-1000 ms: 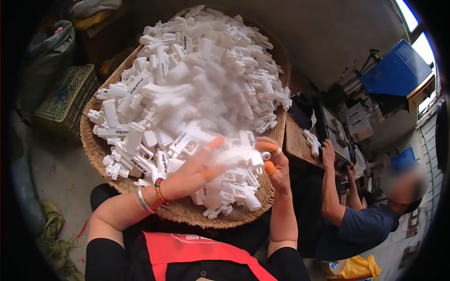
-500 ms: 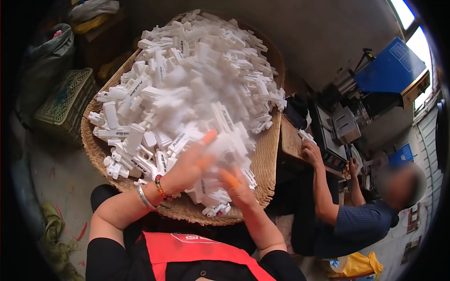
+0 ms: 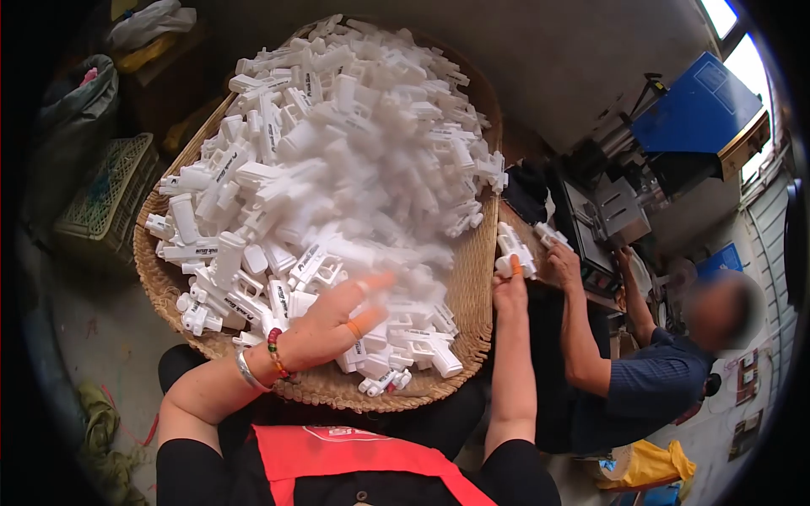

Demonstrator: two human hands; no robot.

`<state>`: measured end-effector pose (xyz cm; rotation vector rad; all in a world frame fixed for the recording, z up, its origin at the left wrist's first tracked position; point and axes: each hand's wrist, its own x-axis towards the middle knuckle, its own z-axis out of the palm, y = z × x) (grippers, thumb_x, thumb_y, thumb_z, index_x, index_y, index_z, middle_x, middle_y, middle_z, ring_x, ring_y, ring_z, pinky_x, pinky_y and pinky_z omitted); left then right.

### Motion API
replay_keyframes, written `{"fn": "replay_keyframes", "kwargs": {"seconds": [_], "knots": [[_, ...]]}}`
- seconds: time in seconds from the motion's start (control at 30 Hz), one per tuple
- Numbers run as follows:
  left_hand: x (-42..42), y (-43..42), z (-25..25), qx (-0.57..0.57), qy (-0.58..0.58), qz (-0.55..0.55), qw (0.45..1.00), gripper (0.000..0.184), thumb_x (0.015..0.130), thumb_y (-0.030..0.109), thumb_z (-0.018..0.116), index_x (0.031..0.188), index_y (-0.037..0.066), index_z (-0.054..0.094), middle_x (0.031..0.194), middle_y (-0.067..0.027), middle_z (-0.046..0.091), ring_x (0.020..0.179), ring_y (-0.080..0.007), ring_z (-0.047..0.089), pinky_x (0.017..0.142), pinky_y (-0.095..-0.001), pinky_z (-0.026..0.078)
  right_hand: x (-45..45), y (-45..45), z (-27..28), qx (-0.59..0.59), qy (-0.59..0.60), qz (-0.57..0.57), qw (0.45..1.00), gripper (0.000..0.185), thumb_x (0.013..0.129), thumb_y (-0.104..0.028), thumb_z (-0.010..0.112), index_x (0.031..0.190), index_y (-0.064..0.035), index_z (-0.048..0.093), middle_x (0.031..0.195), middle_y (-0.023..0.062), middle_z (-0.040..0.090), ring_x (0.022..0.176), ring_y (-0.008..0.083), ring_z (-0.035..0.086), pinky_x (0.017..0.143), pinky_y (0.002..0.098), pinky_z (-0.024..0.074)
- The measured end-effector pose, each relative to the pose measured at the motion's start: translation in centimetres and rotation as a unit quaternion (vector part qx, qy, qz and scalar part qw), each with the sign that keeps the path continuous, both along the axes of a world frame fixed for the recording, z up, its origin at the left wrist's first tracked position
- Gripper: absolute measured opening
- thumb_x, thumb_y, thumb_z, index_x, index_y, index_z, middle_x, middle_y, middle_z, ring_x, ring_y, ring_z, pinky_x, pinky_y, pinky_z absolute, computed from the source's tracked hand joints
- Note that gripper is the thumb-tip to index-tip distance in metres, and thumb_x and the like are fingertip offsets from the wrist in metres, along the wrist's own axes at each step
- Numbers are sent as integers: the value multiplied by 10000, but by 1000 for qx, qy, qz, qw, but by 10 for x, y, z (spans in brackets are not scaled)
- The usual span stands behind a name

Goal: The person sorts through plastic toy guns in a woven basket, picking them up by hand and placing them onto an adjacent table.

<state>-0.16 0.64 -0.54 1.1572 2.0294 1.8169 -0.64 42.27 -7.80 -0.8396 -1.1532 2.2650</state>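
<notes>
A heap of white plastic toy guns (image 3: pixel 253 181), many with black lettering, fills a woven basket (image 3: pixel 474 316) in front of me. My left hand (image 3: pixel 329 325) is over the near part of the heap, its fingers stretched out and apart, slightly blurred, with orange covers on some fingertips. I see nothing gripped in it. My right hand (image 3: pixel 510 291) is past the basket's right rim, closed on a white toy gun (image 3: pixel 513 244) held upright by a finger with an orange cover. The middle of the heap is blurred.
At right, a co-worker's hand (image 3: pixel 564 263) holds another white toy gun (image 3: pixel 553 236) at a bench beside a machine with a blue box (image 3: pixel 704 105). A green plastic crate (image 3: pixel 105 190) stands left of the basket. A yellow bag (image 3: pixel 650 465) lies at lower right.
My right hand has moved from over the heap to the right, beyond the basket rim, now with a toy gun. My left hand stays over the heap, slightly lower and further left.
</notes>
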Motion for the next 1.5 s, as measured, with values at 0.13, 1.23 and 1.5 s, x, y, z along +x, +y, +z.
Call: {"fn": "replay_keyframes", "kwargs": {"seconds": [0.13,1.23,1.5], "knots": [[3,3,2,-6,24,-11,1000,398,894,169,547,1260,26,485,1213,-150,525,1131,-249,499,961,-329,372,-22,97,-34,8,73,-77,994,212,795,-146,694,950,-81,564,820,36,597,652,180,571,490,272,480],[-2,4,0,110,-161,30,980,742,883,154,583,1449,88,108,1441,-117,229,1216,-232,383,931,-330,410,69,-116,88,271,31,262,926,115,877,-156,557,835,-53,525,596,40,548,492,126,538,479,243,448],[-2,-5,23,189,-422,-72,884,382,906,121,549,1270,79,439,945,-10,586,857,-66,569,746,-216,466,95,-178,83,237,97,306,917,121,902,-150,525,850,-41,521,589,37,519,490,129,503,498,255,459]]}}
